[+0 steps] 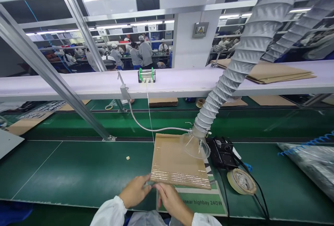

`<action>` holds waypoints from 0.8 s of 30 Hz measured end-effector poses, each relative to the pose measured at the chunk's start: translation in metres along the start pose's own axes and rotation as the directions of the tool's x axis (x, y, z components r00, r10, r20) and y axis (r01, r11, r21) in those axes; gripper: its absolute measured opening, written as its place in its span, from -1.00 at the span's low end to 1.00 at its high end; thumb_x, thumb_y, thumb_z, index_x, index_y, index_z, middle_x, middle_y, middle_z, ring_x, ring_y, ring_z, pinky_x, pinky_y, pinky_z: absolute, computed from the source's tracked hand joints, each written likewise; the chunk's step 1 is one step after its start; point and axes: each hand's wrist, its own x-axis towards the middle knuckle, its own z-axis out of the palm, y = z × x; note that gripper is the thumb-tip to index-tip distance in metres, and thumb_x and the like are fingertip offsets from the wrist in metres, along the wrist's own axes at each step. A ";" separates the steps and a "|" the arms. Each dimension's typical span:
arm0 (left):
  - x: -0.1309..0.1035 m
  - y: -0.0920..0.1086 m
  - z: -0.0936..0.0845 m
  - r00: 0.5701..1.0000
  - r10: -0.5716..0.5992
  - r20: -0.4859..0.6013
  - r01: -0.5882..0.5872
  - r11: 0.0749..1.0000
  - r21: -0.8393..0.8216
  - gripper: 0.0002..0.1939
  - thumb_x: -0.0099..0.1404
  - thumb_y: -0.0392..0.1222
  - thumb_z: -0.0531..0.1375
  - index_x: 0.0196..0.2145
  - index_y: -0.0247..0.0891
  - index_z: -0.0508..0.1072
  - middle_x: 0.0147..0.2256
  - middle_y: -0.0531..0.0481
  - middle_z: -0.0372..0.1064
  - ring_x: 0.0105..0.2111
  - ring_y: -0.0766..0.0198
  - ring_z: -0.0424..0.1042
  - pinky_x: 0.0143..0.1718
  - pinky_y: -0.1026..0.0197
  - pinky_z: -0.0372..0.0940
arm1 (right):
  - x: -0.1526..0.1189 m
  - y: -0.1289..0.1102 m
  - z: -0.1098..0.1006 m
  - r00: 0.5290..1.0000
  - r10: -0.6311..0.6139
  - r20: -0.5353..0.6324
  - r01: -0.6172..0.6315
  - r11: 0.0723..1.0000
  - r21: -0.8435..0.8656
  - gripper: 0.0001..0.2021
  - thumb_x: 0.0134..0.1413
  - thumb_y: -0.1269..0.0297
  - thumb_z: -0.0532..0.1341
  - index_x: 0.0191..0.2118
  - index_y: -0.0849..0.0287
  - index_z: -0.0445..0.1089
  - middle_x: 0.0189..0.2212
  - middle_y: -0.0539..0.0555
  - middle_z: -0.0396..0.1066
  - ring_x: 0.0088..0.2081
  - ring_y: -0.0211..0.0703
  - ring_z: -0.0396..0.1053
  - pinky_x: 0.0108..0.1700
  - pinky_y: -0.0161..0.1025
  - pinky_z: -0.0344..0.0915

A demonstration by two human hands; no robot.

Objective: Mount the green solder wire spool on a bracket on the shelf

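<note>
A flat brown cardboard piece, with glossy clear strips along its near edge, lies on a printed green-and-white sheet on the green bench. My left hand is at the cardboard's near left corner, its fingers bent together. Beside it, my right hand is closed in a pinch just below the same edge. The two sets of fingertips almost meet. Whatever is between them is too small to make out. Above the cardboard hangs a clear funnel-shaped hood on a grey ribbed duct.
To the right are a black device with cables and a tape roll holding small bits. A plastic-wrapped bundle lies at far right. A green-wheeled dispenser stands on the shelf. A metal post slants down at left. People work in the background.
</note>
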 end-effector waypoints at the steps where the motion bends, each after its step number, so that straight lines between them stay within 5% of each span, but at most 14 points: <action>1: 0.004 0.011 -0.015 0.999 0.008 -0.049 -0.009 1.000 -0.010 -0.54 0.25 -0.06 0.14 0.08 -0.13 0.53 -0.02 -0.17 0.54 0.01 -0.06 0.48 0.06 0.01 0.29 | -0.003 0.004 0.000 1.000 0.010 0.018 -0.009 0.999 -0.041 -0.35 0.36 -0.21 -0.16 -0.22 0.16 0.51 -0.64 0.02 0.41 -0.50 -0.10 0.45 -0.25 -0.22 0.30; 4: 0.020 0.048 -0.041 0.981 0.048 -0.188 -0.076 0.987 -0.144 -0.50 0.34 0.05 0.10 0.13 -0.20 0.48 0.11 -0.19 0.45 0.12 -0.03 0.41 0.16 0.00 0.23 | -0.010 0.008 -0.002 0.999 0.016 0.043 -0.011 0.994 -0.110 -0.42 0.40 -0.10 -0.13 -0.33 0.16 0.47 -0.62 0.04 0.44 -0.48 -0.10 0.45 -0.27 -0.25 0.27; 8: 0.049 0.069 -0.021 0.994 0.072 -0.088 -0.102 0.906 -0.411 -0.37 0.24 0.32 0.12 -0.17 -0.35 0.58 -0.25 -0.24 0.58 -0.26 0.03 0.55 -0.13 0.03 0.39 | -0.018 0.004 -0.013 0.999 -0.013 0.029 0.016 0.992 -0.129 -0.50 0.39 0.01 -0.07 -0.41 0.15 0.44 -0.61 0.04 0.45 -0.46 -0.10 0.45 -0.27 -0.26 0.26; 11: 0.065 0.054 0.003 0.999 -0.018 -0.044 -0.007 0.857 -0.515 -0.31 0.09 0.44 0.16 -0.35 -0.36 0.51 -0.48 -0.17 0.53 -0.47 0.10 0.51 -0.33 0.08 0.39 | -0.034 0.008 -0.029 0.997 0.078 0.028 -0.077 0.996 -0.044 -0.57 0.35 -0.01 0.00 -0.40 0.13 0.42 -0.58 0.02 0.46 -0.57 -0.15 0.35 -0.39 -0.28 0.22; 15: 0.066 0.021 0.018 0.992 -0.105 -0.074 0.047 0.833 -0.552 -0.35 0.09 0.43 0.18 -0.37 -0.32 0.47 -0.42 -0.15 0.54 -0.45 0.18 0.50 -0.35 0.17 0.33 | -0.072 0.026 -0.051 0.950 0.313 -0.011 -0.312 0.948 0.058 -0.53 0.28 -0.11 0.01 -0.46 0.13 0.38 -0.61 0.02 0.42 -0.71 -0.21 0.11 -0.58 -0.26 0.05; 21: 0.048 -0.014 0.059 0.986 -0.162 0.046 0.156 0.769 -0.620 -0.27 0.14 0.46 0.14 -0.28 -0.37 0.53 -0.25 -0.28 0.57 -0.27 0.09 0.56 -0.24 0.13 0.41 | -0.096 0.034 -0.060 0.973 0.153 -0.174 -0.156 0.988 -0.006 -0.50 0.30 -0.12 0.04 -0.50 0.14 0.39 -0.67 -0.01 0.25 -0.55 -0.13 0.22 -0.40 -0.21 0.13; 24: 0.047 -0.043 0.074 0.948 -0.317 -0.040 0.239 0.787 -0.569 -0.34 0.26 0.34 0.10 -0.14 -0.40 0.50 -0.18 -0.31 0.55 -0.24 0.07 0.56 -0.21 0.10 0.43 | -0.080 0.038 -0.057 0.954 0.042 -0.297 -0.103 0.976 -0.193 -0.50 0.31 -0.09 0.07 -0.54 0.13 0.37 -0.63 0.02 0.28 -0.53 -0.14 0.20 -0.40 -0.19 0.08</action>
